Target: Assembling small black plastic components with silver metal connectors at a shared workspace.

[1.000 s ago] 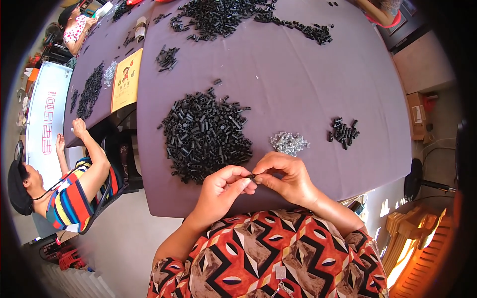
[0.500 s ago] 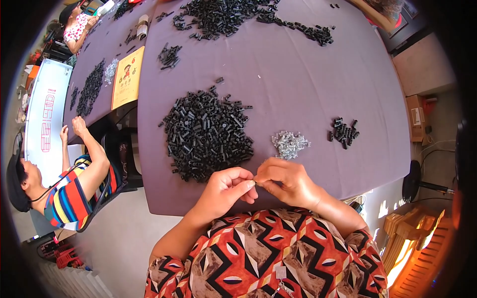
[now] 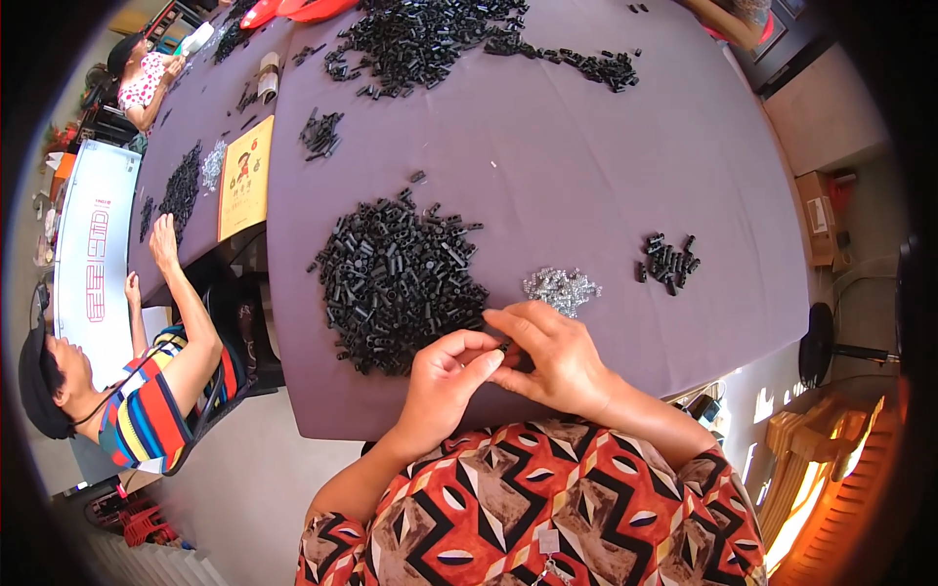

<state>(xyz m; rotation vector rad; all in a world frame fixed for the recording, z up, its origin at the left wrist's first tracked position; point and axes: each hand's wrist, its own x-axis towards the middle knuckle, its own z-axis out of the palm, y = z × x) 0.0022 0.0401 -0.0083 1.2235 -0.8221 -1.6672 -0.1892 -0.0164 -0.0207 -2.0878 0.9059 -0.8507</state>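
My left hand [image 3: 445, 389] and my right hand [image 3: 559, 361] meet at the table's near edge. Thumb and fingers of the left are closed on a small black plastic piece [image 3: 505, 348], mostly hidden by fingertips. The right hand's fingers curl in against the same spot, its index finger reaching forward near the pile; what it grips is hidden. Just beyond the left hand spreads a big pile of short black plastic tubes [image 3: 396, 283]. Small clear, shiny parts [image 3: 563, 290] lie in a heap beyond the right hand. Farther right is a small group of black pieces [image 3: 669, 262].
A purple-grey cloth covers the table [image 3: 586, 176]. More black pieces [image 3: 420, 44] are heaped at its far side. A yellow booklet [image 3: 244, 178] bridges two tables. At left a person in a striped shirt [image 3: 161, 400] reaches toward another pile. An orange slatted chair [image 3: 831, 488] stands at lower right.
My right hand's index finger has stretched forward and left, while both hands stay together. The view has shifted slightly. The striped-shirt person's raised hand has moved toward their pile.
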